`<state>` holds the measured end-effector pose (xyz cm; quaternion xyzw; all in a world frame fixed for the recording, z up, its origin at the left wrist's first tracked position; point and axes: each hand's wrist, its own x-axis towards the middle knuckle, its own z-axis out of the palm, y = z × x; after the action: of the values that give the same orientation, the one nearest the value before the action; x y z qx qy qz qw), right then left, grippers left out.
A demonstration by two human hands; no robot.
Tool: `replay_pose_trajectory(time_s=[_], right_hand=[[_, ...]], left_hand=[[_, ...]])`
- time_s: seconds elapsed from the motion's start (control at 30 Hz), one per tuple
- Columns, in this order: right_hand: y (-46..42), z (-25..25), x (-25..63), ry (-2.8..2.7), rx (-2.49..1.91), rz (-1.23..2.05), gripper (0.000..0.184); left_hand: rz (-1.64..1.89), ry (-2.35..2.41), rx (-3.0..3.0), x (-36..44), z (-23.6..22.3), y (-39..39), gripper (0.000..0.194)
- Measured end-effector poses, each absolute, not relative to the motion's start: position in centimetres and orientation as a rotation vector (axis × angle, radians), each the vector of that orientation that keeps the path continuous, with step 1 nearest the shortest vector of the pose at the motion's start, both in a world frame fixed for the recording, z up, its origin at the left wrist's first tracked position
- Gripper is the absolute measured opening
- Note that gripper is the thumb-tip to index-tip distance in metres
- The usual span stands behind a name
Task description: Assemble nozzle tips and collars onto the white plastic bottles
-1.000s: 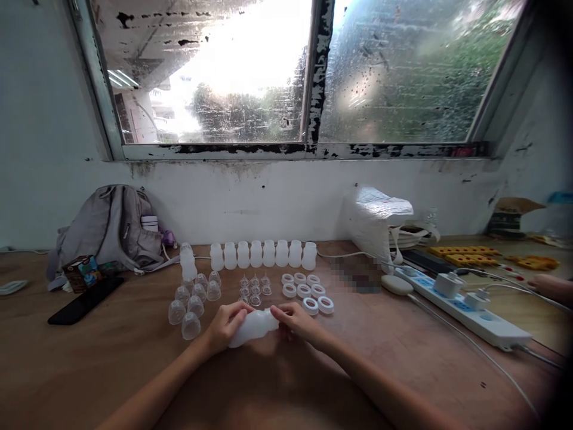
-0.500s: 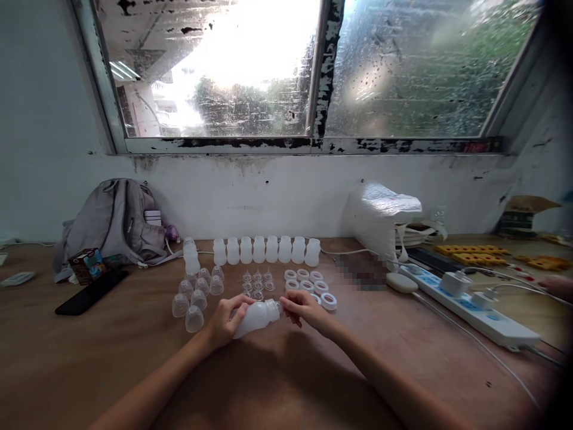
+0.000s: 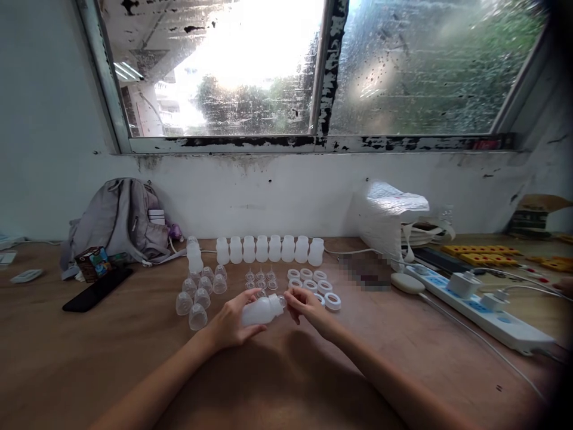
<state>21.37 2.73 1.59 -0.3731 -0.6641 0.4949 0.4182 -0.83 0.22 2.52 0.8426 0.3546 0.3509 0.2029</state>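
Note:
My left hand (image 3: pixel 233 322) is wrapped round a frosted white baby bottle (image 3: pixel 258 312), which lies tilted on its side with its mouth to the right. A clear nipple (image 3: pixel 282 301) sits at the bottle's mouth, and my right hand (image 3: pixel 308 307) pinches its tip. Just beyond the hands stand several clear nipples (image 3: pixel 271 276) in a group. White collar rings (image 3: pixel 332 301) lie in rows to the right, partly hidden by my right hand. Clear dome caps (image 3: pixel 197 316) stand on the left. A row of frosted bottles (image 3: pixel 275 248) lines the back.
One bottle with a cap (image 3: pixel 194 255) stands at the back left. Farther left are a black phone (image 3: pixel 97 291), a small box (image 3: pixel 93 264) and a grey backpack (image 3: pixel 117 221). A power strip (image 3: pixel 483 310) with cables runs along the right, near a white bag (image 3: pixel 380 221).
My left hand has turned its grip, so the thumb now lies below the bottle and more of its side shows. The bottle lies a little more level. My right hand stays at the nipple.

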Motion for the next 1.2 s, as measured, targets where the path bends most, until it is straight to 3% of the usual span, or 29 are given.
replay_pose_trajectory(time_s=[0.07, 0.2, 0.4, 0.5, 0.7, 0.9, 1.07, 1.2], right_hand=[[2.0, 2.4, 21.3, -1.619, -0.809, 1.302, 0.028], [0.7, 3.6, 21.0, -1.611, -0.683, 1.522, 0.048], [0.9, 2.9, 20.5, -1.572, -0.812, 1.376, 0.038], [0.6, 2.7, 20.1, -1.456, -0.787, 1.418, 0.028], [-1.3, 3.7, 19.4, -1.396, -0.519, 1.927, 0.050], [-1.6, 3.9, 19.4, -1.406, -0.530, 1.905, 0.026], [-1.3, 3.9, 19.4, -1.400, -0.587, 1.818, 0.023], [-1.4, 3.9, 19.2, -1.413, -0.582, 1.737, 0.022]], left_hand=[[0.961, 0.980, 2.097, -0.1, 2.6, -0.1, 0.058], [0.900, 0.847, 1.799, 1.2, 2.5, -0.8, 0.042], [1.096, 0.953, 1.924, 1.7, 2.7, -1.5, 0.046], [0.952, 0.846, 1.590, 2.4, 2.7, -2.1, 0.042], [0.560, 0.411, 0.871, 3.0, 2.1, -3.7, 0.041], [0.604, 0.500, 1.006, 3.1, 2.1, -3.6, 0.035], [0.712, 0.677, 1.316, 3.5, 2.3, -3.1, 0.024], [0.817, 0.694, 1.485, 3.8, 1.3, -2.5, 0.036]])
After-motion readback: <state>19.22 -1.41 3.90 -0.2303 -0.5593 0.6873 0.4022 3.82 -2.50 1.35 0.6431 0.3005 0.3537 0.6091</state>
